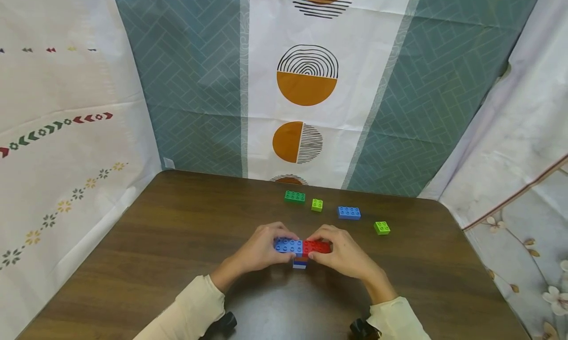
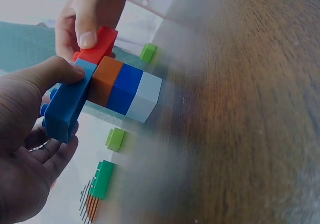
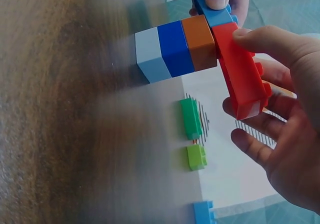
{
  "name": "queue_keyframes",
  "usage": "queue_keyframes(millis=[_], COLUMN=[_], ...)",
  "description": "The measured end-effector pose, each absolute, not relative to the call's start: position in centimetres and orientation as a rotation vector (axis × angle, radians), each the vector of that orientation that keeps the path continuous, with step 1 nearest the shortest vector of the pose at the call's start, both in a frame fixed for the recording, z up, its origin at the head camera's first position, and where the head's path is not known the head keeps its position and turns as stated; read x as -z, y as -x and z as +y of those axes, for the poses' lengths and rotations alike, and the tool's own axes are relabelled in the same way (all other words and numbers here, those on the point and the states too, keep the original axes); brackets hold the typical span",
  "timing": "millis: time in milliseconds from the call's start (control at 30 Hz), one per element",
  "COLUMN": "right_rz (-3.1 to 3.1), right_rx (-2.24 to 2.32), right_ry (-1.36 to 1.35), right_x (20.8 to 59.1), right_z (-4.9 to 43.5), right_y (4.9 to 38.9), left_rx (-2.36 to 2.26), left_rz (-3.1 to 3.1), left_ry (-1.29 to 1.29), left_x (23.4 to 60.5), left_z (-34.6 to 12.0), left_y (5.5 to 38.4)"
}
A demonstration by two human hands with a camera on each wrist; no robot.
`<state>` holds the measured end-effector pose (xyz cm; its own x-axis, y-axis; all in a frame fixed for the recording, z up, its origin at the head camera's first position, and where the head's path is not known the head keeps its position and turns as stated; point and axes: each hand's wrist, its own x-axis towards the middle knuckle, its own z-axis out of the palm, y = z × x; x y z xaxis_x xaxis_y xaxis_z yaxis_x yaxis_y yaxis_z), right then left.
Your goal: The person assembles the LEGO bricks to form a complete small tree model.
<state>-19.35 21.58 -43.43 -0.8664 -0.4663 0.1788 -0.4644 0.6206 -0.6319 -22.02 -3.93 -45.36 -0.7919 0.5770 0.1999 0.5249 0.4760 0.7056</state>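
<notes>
A stack of toy building bricks stands on the table, with a white brick at the bottom, a dark blue brick above it and an orange brick on that. Across its top, a long blue brick and a long red brick meet end to end and jut out to either side. My left hand pinches the blue brick between thumb and fingers. The red brick is pinched by my right hand, its thumb on the near side.
Beyond the hands on the wooden table lie a green brick, a lime brick, another blue brick and a second lime brick. Patterned cloths hang behind the table and at its sides.
</notes>
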Motion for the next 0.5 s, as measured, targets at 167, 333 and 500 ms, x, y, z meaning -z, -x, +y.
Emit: queue_keyframes(millis=[167,333,500], right_rz=[2.831,2.844,2.846], right_rx=[1.09,1.082,1.065], right_ry=[0.823,0.826,0.82], right_x=[43.3,43.35,43.43], right_z=[21.25,21.15,21.16], right_y=[19.37,19.48,19.55], left_rx=[-1.226,-1.219,-1.213], left_rz=[2.647,2.656,2.647], left_ry=[-0.99,-0.993,-1.0], left_x=[45.45,45.46,45.3], left_z=[-4.11,-4.14,-4.01], left_y=[22.0,22.01,21.99])
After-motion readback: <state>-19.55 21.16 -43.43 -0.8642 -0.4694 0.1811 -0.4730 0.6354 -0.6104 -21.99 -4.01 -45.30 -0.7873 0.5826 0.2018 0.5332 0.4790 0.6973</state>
